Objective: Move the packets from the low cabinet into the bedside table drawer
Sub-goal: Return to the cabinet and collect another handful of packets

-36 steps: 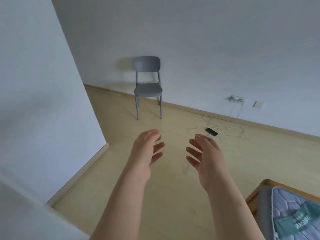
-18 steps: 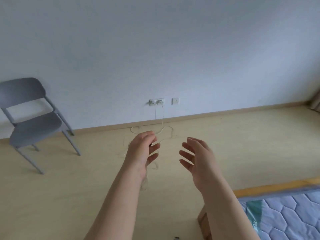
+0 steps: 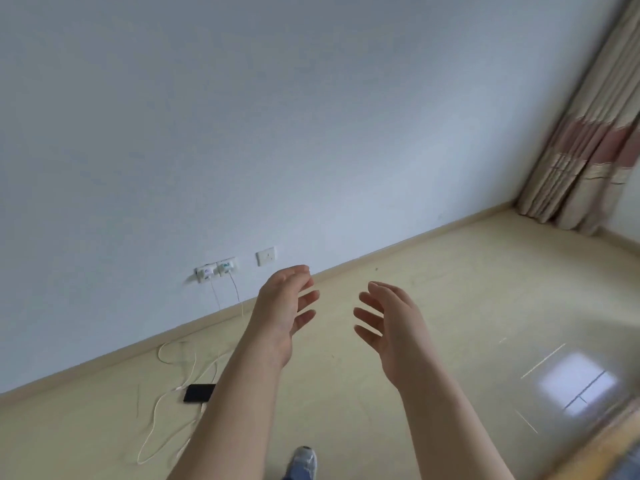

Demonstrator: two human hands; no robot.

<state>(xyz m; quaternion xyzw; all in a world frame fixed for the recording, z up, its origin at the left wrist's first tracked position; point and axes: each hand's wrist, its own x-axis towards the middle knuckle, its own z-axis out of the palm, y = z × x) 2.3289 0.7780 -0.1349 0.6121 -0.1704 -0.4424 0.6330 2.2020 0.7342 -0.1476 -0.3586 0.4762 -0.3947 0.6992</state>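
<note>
Both of my hands are raised in front of me over the wooden floor, palms facing each other. My left hand (image 3: 284, 306) has relaxed, slightly spread fingers and holds nothing. My right hand (image 3: 391, 323) is likewise relaxed and holds nothing. No packets, low cabinet or bedside table drawer are in view.
A white wall (image 3: 277, 133) runs ahead, with sockets (image 3: 216, 270) and a switch plate (image 3: 266, 256) low on it. Cables (image 3: 173, 403) and a black phone (image 3: 199, 393) lie on the floor at left. A curtain (image 3: 588, 140) hangs at right. The bed edge (image 3: 609, 448) shows at bottom right. My shoe (image 3: 304, 460) is below.
The view has swung right: the grey chair left the frame, the curtain came in at right. Both hands kept their raised, relaxed pose.
</note>
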